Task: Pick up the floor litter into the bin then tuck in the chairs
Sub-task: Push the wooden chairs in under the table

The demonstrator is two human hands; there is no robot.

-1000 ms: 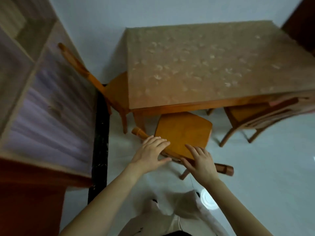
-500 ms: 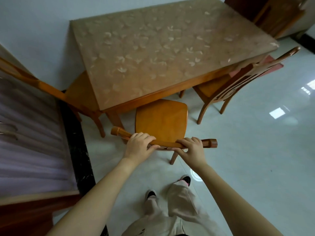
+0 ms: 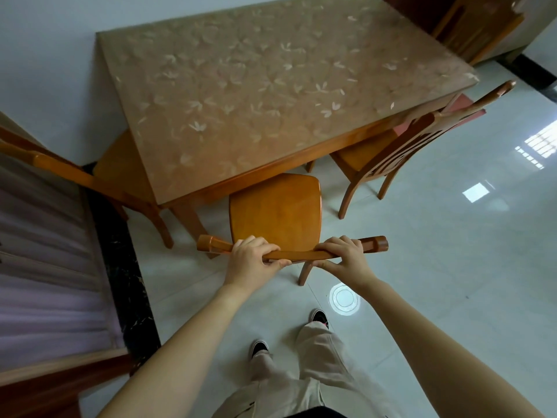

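An orange wooden chair [image 3: 274, 209] stands in front of me, its seat's far edge at the rim of the dining table [image 3: 271, 95]. My left hand [image 3: 251, 260] and my right hand [image 3: 346, 259] both grip the chair's top back rail, side by side. A second chair [image 3: 401, 152] stands at the table's right, its seat partly under the top. A third chair [image 3: 90, 179] sits at the table's left end against the wall. No litter or bin shows in view.
A low cabinet with a black stone edge [image 3: 120, 267] runs along the left. A wooden cabinet [image 3: 470, 25] stands at the far right. Shiny white tile floor [image 3: 437, 267] spreads to the right. My feet and trouser legs [image 3: 289, 351] are just behind the chair.
My hands went from resting on the back rail to gripping it. The view swung right and levelled, and the chair now sits squarer to the table.
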